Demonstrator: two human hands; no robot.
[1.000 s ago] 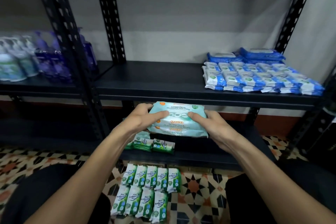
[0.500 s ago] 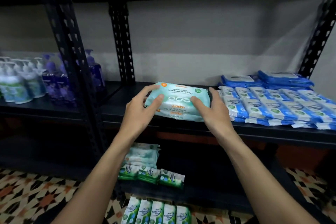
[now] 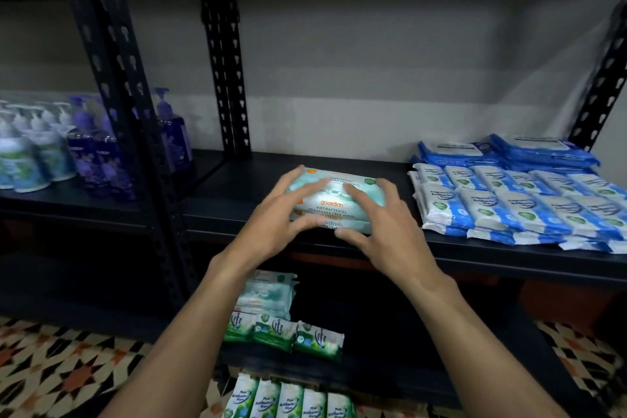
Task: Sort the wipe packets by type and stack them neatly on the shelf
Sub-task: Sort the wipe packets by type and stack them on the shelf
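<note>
On the middle shelf (image 3: 237,183), right of the pump bottles (image 3: 68,153), the teal wipe packets (image 3: 336,205) appear stacked two high near the front edge. Your left hand (image 3: 271,219) covers the stack's left end, fingers splayed and nearly straight, thumb against the near face. Your right hand (image 3: 385,231) mirrors it on the right end. Press lightly, square both packets flush, and slide the stack back. Leave a gap before the blue packets (image 3: 509,204) to separate the types.
</note>
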